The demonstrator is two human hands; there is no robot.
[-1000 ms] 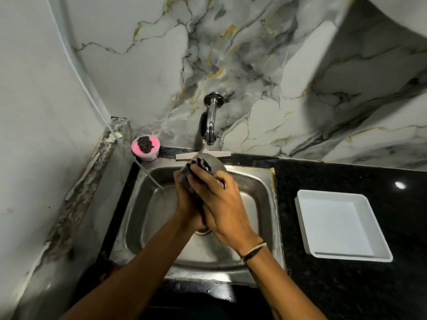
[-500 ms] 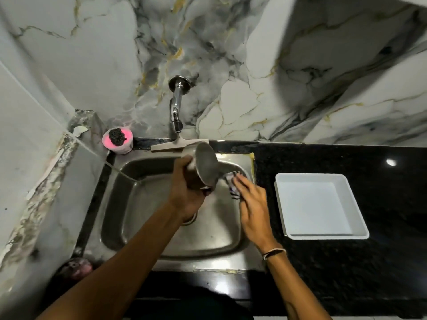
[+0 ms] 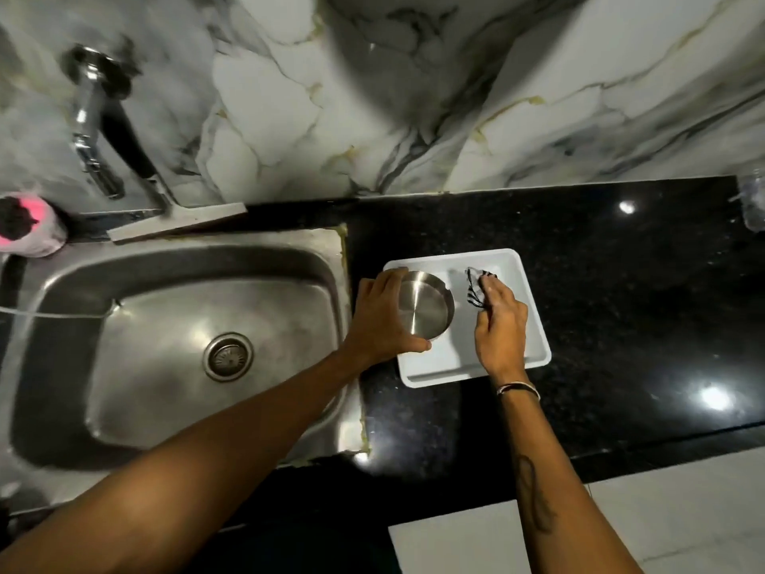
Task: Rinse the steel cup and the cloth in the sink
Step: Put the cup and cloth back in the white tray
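The marble wall point(image 3: 414, 84) is filling the top of the view, and the black counter point(image 3: 600, 325) is running along beneath it. The steel sink point(image 3: 174, 350) is sitting sunk into the counter on the left, its basin lying bare around the drain point(image 3: 228, 357). The tap point(image 3: 89, 118) is sticking out from the wall above the sink's far left corner, blurred. A squeegee point(image 3: 178, 221) is lying on the ledge behind the sink. A white tray point(image 3: 534, 325) is resting on the counter just beside the sink's right edge. The left hand point(image 3: 383, 321) is reaching across from the sink side and is wrapping thumb and fingers around the cup point(image 3: 424, 310), which is sitting mouth-up over the tray's left half; whether it is touching the tray floor I cannot tell. The right hand point(image 3: 501, 325) is lying over the tray's right half, its fingers closing on the striped cloth point(image 3: 476, 290), which is bunching up near the tray's far side, just beside the cup but apart from it. A thin band point(image 3: 519, 388) is circling the right wrist. A pink tub point(image 3: 31, 229) holding a dark scrubber is standing at the far left edge.
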